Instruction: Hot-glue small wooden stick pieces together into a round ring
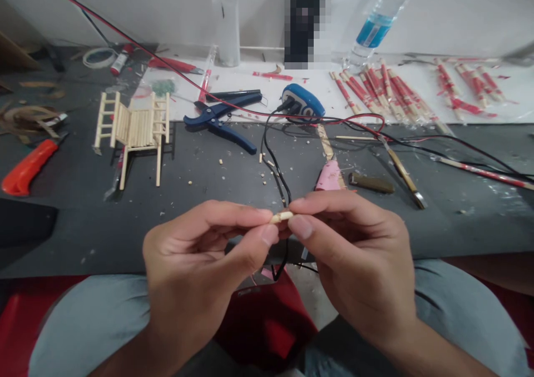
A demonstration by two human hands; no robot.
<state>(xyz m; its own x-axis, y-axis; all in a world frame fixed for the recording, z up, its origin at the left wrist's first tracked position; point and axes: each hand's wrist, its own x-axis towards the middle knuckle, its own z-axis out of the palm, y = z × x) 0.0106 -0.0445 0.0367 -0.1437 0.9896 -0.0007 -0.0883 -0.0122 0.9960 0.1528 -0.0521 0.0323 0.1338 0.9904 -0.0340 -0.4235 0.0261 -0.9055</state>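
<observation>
The stick piece (281,217) is pinched at both ends between your left hand (200,260) and right hand (354,260), closed on it above the desk (208,221) edge. It is very short; if you loosen, it may fall into your lap.

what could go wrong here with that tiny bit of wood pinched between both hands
1. The short wooden piece is held only by the fingertips of the left hand and right hand; it may slip and drop into the lap.
2. The black cable runs right under the hands and might snag.
3. The pink glue gun lies close behind.
</observation>
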